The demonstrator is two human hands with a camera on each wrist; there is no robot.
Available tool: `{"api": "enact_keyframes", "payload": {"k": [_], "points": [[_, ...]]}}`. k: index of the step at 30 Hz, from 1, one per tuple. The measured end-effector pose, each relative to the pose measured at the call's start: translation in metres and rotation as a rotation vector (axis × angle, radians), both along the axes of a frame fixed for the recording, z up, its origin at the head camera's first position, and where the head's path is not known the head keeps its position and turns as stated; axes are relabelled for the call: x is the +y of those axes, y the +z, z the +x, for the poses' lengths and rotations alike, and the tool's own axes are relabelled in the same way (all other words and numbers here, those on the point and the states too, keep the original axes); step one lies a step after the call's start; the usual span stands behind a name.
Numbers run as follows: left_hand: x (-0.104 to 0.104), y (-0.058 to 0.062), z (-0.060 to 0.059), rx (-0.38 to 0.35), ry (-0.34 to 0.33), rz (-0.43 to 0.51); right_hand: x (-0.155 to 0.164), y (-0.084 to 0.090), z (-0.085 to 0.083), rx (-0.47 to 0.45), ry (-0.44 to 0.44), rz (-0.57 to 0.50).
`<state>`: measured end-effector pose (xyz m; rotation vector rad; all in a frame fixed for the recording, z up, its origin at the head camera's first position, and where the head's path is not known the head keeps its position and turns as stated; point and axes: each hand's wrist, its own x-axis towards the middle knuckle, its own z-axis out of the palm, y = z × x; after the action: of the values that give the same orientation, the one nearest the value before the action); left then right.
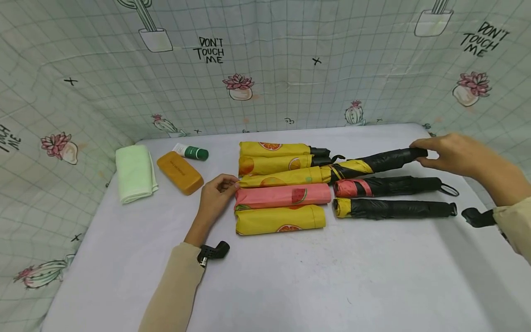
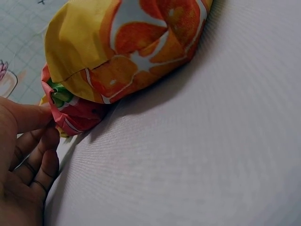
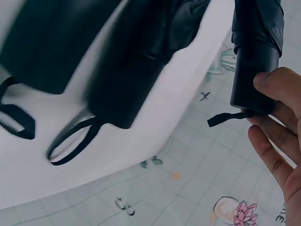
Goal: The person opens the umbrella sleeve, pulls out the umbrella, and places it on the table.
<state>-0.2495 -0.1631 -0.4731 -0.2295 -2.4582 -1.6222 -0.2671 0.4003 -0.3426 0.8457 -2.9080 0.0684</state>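
A folded black and yellow umbrella (image 1: 390,160) lies partly inside a yellow fruit-print umbrella sleeve (image 1: 282,179), its handle end slightly raised. My right hand (image 1: 456,154) grips the black handle (image 3: 254,82) between thumb and fingers; a short strap hangs from its end. At the sleeve's far left end, my left hand (image 1: 215,196) pinches the fabric. Just in front lie a pink watermelon-print sleeve (image 1: 274,196) and a yellow orange-print sleeve (image 1: 269,221). To their right are a black and pink umbrella (image 1: 398,186) and a black and yellow umbrella (image 1: 394,209), both outside sleeves.
Behind, two umbrellas sit in yellow sleeves (image 1: 274,148) with black handles (image 1: 320,151) poking out. On the left are a folded pale green cloth (image 1: 133,173), an orange-brown case (image 1: 179,172) and a green-capped tube (image 1: 191,151). Printed fabric (image 1: 274,55) hangs behind the white table (image 1: 311,286).
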Motion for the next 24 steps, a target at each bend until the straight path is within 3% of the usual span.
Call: {"api": "enact_keyframes", "payload": {"k": [11, 24], "points": [[-0.0033, -0.0006, -0.0007, -0.014, 0.004, 0.0, 0.0022, 0.0, 0.0015, -0.041, -0.049, 0.004], [-0.0011, -0.0004, -0.0003, -0.02, -0.003, 0.015, 0.0078, 0.001, 0.0, -0.017, -0.05, 0.013]]}}
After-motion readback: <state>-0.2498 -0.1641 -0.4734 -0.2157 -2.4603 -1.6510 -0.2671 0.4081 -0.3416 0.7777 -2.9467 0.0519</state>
